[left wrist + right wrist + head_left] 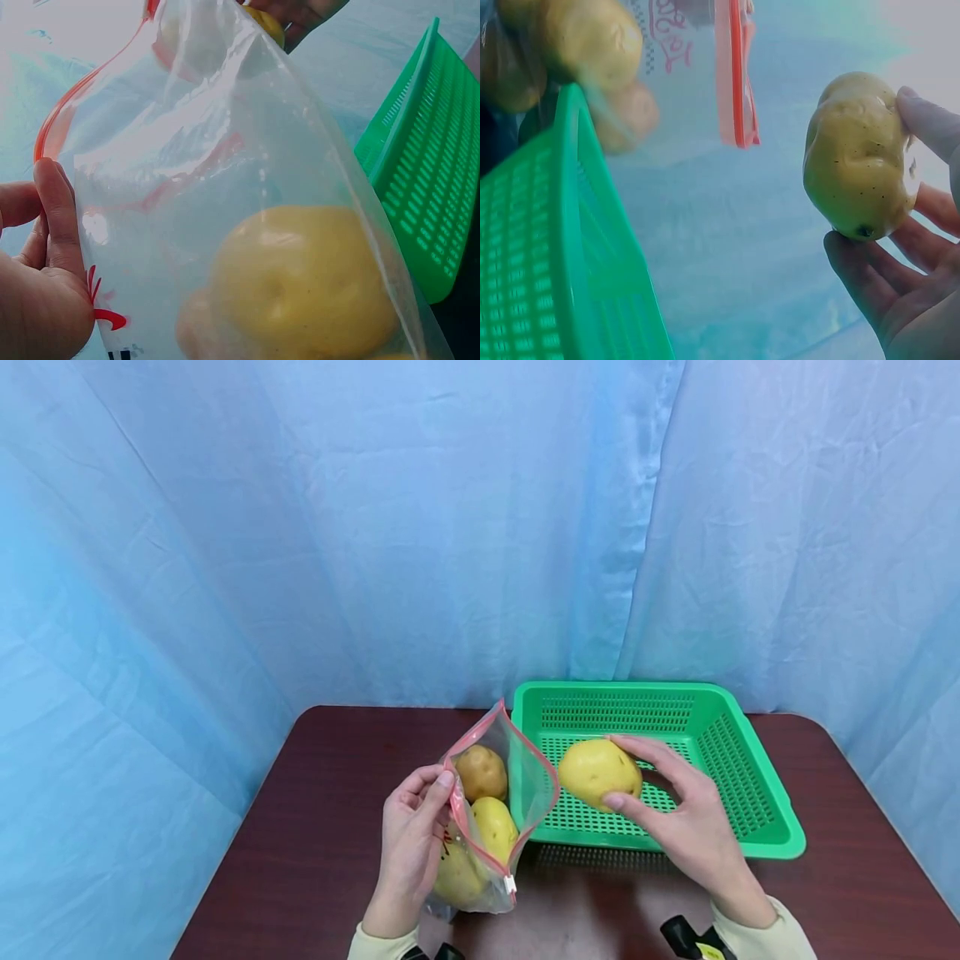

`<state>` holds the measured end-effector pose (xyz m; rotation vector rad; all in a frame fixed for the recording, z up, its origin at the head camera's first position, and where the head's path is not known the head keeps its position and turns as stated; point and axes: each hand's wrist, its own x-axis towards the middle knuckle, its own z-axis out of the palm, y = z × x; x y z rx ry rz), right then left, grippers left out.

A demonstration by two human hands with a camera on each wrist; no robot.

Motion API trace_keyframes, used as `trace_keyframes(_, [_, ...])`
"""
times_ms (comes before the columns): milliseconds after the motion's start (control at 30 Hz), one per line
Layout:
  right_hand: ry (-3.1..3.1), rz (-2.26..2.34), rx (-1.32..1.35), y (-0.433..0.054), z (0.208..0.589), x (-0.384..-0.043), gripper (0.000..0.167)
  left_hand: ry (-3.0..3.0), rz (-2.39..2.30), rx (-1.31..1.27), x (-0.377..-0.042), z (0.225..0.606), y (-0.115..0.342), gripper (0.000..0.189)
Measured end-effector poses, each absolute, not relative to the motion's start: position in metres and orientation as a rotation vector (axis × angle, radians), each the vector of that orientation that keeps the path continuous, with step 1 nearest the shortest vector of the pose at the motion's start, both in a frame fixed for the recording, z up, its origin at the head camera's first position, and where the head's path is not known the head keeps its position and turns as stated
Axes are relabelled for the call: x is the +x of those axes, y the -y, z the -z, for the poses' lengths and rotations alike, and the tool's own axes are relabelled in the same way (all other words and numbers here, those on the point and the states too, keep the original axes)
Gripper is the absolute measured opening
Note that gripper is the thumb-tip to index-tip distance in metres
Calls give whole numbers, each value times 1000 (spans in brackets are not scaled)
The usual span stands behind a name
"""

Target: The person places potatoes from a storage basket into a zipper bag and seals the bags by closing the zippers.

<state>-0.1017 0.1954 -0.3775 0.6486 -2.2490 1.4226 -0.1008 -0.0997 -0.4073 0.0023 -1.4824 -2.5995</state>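
My left hand (411, 839) pinches the red-edged rim of a clear zipper bag (534, 777) between thumb and fingers. The bag's mouth gapes toward the right, and a white slider sits at its lower corner. Inside lie several potatoes; a browner potato (482, 772) is at the top and a yellow potato (494, 829) below it. In the left wrist view a large potato (304, 281) shows through the plastic. My right hand (686, 818) grips another potato (600, 774) by its sides, just right of the bag's opening and above the green basket (783, 827).
The green perforated basket stands at the back right of the dark wooden table (315, 827), touching or close behind the bag. A pale blue curtain (450, 527) hangs behind the table and along both sides.
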Motion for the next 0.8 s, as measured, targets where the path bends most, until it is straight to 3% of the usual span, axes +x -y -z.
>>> trace_keyframes(300, [2115, -1376, 777, -168, 380, -106, 70, 1487, 2601, 4, -101, 408, 100, 7])
trace_keyframes(500, [2040, -1312, 872, -147, 383, -113, 59, 1486, 2602, 6, -101, 408, 100, 6])
trace_keyframes(800, [1988, -1101, 981, -115, 388, -124, 57, 1482, 2592, 17, -100, 406, 100, 9])
